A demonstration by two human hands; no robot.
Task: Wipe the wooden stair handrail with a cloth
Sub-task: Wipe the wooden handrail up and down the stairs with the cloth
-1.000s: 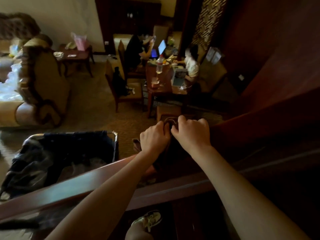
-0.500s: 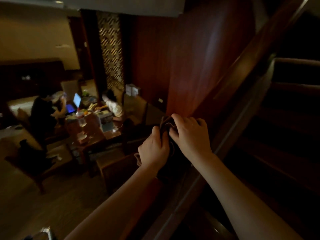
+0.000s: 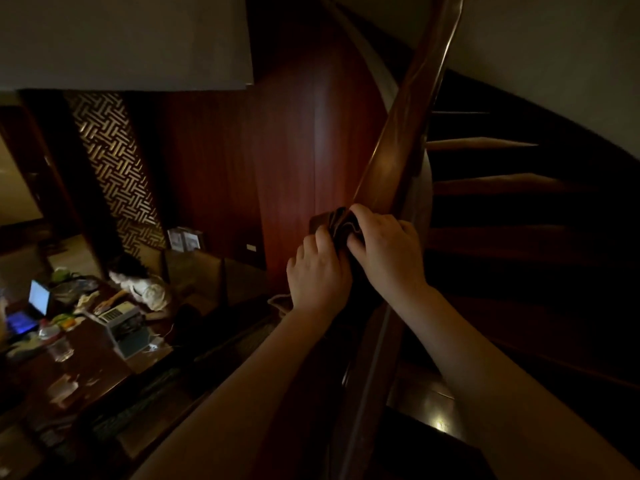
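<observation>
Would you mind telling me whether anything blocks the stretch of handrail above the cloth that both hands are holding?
Nothing visible does. The left hand and right hand grip the dark cloth on the handrail, whose lit top runs bare upward.

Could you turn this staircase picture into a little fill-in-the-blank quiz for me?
1. Both hands hold a dark ____ against the handrail.
2. The right hand sits ____ up the rail than the left hand.
3. The stair steps lie to the ____ of the handrail.
4. Down below, a lit ____ stands open on the table.

Missing words: cloth; farther; right; laptop.
</observation>
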